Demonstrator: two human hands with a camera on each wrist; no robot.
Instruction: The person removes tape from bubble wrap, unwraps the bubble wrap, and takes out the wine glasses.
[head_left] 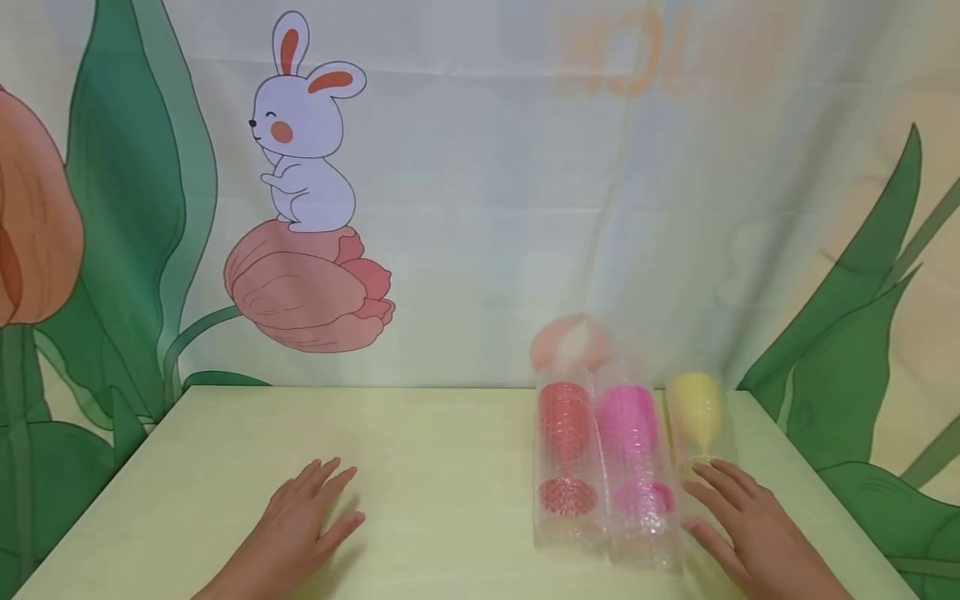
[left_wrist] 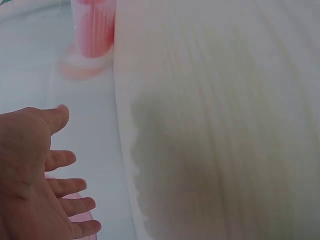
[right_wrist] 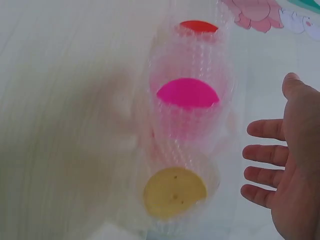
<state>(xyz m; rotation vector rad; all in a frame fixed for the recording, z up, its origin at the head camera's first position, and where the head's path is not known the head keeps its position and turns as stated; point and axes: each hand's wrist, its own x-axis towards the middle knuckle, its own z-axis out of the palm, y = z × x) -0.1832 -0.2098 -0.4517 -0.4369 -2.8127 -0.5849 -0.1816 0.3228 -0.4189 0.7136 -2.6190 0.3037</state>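
Three bubble-wrapped hourglass-shaped things, which look like sand timers, are side by side at the right of the table: a red one [head_left: 566,421], a pink one [head_left: 632,425] and a yellow one [head_left: 697,408]. Whether they stand or lie is hard to tell. My right hand [head_left: 750,525] is just right of the pink one, overlapping the yellow one's lower part in the head view. Its fingers [right_wrist: 267,156] are extended and grip nothing. Over the left half of the table, my left hand [head_left: 292,529] is empty, its fingers [left_wrist: 70,186] spread and relaxed.
The table [head_left: 420,483] has a pale yellow-green top. Behind it hangs a cloth backdrop [head_left: 465,208] printed with a white rabbit, tulips and green leaves, reaching down to the table's back edge.
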